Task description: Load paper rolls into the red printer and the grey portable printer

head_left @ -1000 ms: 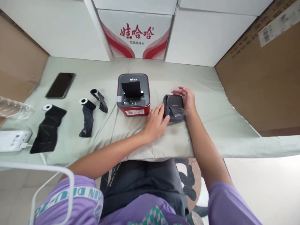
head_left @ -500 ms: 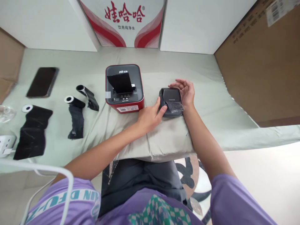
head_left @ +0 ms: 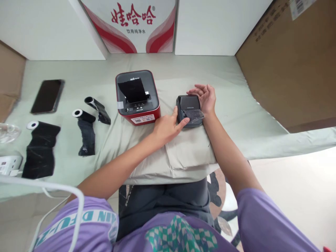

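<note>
blk device touched by spread l fingers.

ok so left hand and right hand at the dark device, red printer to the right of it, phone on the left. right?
One slip: the red printer is to the left of the dark device, per the head view. Left hand and right hand at the device, phone on the left: correct.

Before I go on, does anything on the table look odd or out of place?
Yes: a clear strip lies crumpled across the front of the small dark device, rather than flat. The tablecloth is also creased nearby. I see no spill.
</note>
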Demonstrator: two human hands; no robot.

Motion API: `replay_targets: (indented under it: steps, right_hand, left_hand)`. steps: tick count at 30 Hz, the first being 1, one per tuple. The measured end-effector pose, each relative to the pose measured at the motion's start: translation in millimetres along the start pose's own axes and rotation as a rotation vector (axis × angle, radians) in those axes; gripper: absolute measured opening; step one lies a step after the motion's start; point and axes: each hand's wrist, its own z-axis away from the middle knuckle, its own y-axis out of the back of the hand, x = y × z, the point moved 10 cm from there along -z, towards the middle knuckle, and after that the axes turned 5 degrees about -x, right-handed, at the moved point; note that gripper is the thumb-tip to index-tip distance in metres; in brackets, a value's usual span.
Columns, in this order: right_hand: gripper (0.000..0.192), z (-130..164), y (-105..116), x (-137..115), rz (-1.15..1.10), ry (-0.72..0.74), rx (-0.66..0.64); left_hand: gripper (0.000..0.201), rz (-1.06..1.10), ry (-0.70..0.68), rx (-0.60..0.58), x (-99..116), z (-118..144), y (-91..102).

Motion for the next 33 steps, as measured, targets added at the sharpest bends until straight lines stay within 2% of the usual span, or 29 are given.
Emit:
replay_targets:
  steps: [8,15,25,33]
  right_hand:
    - [0.059,0.5,2.7,-0.9,0.034,0.009,0.023]
    - [0.058,-0.4,4.4,2.0,0.021,0.013,0.028]
    - [0.055,0.0,3.5,2.5,0.007,0.0,0.037]
    - [0.055,-1.5,1.8,4.5,0.006,0.006,0.001]
  left_hand:
    - [0.119,-0.085,0.012,-0.056,4.0,-2.3,-2.8]
    - [0.136,-0.084,0.035,-0.078,1.5,-4.2,-6.8]
    - [0.131,-0.106,0.021,-0.044,2.1,-3.7,-8.9]
    - [0.108,-0.041,0.01,0.036,0.0,-4.3,-3.0]
